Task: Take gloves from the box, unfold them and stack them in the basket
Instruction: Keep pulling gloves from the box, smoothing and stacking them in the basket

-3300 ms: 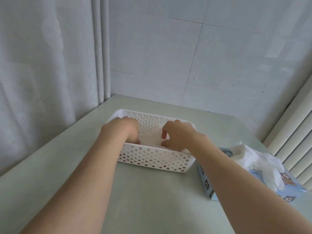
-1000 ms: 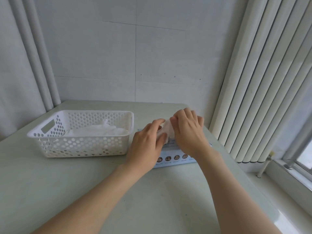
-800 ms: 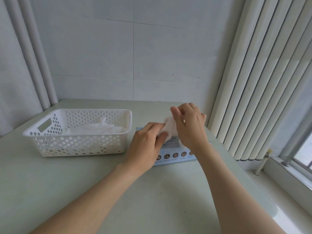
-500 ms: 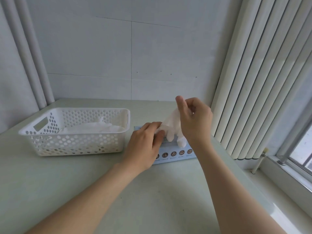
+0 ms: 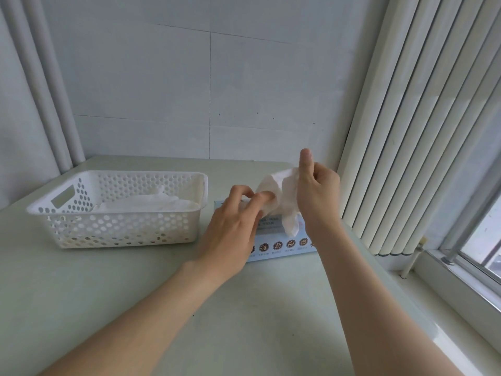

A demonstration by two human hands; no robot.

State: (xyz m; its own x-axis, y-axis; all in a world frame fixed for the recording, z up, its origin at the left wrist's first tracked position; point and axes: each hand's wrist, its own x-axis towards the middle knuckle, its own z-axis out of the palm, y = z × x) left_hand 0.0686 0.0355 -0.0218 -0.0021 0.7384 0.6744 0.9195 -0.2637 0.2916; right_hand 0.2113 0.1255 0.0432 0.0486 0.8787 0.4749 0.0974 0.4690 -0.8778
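Hands meet over the blue box, and both hold one white glove. The right hand is raised and pinches the glove at its upper edge with curled fingers, thumb pointing up. The left hand is lower and pinches the glove's left side with its fingertips. The glove's fingers hang down in front of the box. The white basket stands on the counter just beside the box, on its left. Stacked gloves lie inside it. Vertical blinds hang at the right.
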